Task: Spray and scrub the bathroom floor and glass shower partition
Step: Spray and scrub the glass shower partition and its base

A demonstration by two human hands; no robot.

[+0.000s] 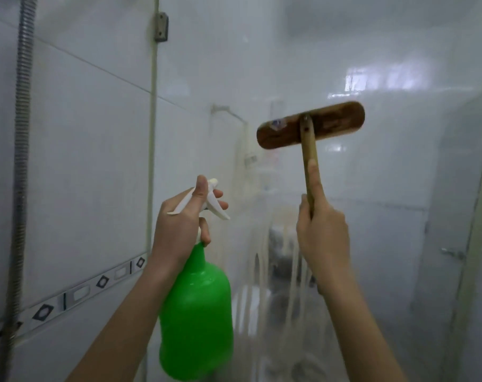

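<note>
My left hand grips the neck and white trigger head of a green spray bottle, its nozzle aimed at the glass shower partition. My right hand holds the wooden handle of a scrub brush, forefinger laid straight along the handle. The brush's brown wooden head lies against the glass at upper centre, tilted slightly up to the right. The glass is fogged and wet, with whitish streaks running down it below the brush.
A white tiled wall with a patterned border strip stands on the left. A metal shower hose hangs down its far left. A metal bracket and a vertical seal strip join glass to wall. The partition's frame edge runs at right.
</note>
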